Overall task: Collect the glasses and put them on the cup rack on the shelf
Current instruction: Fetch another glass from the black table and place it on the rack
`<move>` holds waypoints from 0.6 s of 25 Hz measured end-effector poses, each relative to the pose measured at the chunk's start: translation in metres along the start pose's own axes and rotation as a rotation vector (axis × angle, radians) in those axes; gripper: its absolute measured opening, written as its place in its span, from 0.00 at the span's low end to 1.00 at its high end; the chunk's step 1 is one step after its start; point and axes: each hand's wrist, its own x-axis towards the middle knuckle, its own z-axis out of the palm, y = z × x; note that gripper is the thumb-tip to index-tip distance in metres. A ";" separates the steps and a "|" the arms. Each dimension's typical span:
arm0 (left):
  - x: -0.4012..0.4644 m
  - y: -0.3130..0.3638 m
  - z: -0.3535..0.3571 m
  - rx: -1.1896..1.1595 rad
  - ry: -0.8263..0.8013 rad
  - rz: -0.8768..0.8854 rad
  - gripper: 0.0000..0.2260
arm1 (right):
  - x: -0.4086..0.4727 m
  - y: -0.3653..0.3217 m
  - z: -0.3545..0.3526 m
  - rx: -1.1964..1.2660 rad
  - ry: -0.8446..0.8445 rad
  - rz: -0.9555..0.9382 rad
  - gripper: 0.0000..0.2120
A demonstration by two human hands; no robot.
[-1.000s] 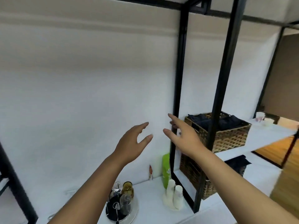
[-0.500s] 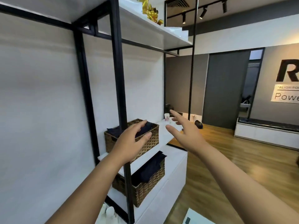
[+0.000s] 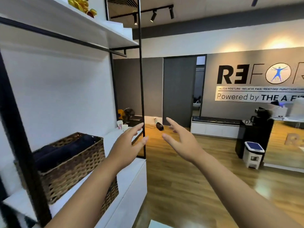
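Note:
My left hand (image 3: pixel 127 145) and my right hand (image 3: pixel 182 142) are both raised in front of me with fingers spread, and neither holds anything. The white shelf (image 3: pixel 113 137) with its black metal frame (image 3: pixel 142 96) stands at my left; my left hand hovers in front of its far post. Two small pale cups (image 3: pixel 122 125) sit at the shelf's far end. No glasses and no cup rack are in view.
A wicker basket (image 3: pixel 74 163) with dark cloth sits on the shelf; a second basket (image 3: pixel 110 195) is below it. Wooden floor stretches ahead. A white pedal bin (image 3: pixel 253 153) and a black counter (image 3: pixel 256 132) stand at the right, a low white bench (image 3: pixel 213 127) by the far wall.
My view has swung right, away from the tray of glasses and bottles low on the shelf, toward the open room. Both hands stay raised and empty.

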 end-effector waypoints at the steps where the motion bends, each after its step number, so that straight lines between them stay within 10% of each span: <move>1: 0.014 0.003 0.018 -0.014 -0.011 0.011 0.27 | 0.005 0.017 -0.010 -0.011 0.004 0.014 0.35; 15: 0.267 0.009 0.200 -0.204 -0.193 0.201 0.27 | 0.136 0.202 -0.122 -0.118 0.163 0.231 0.38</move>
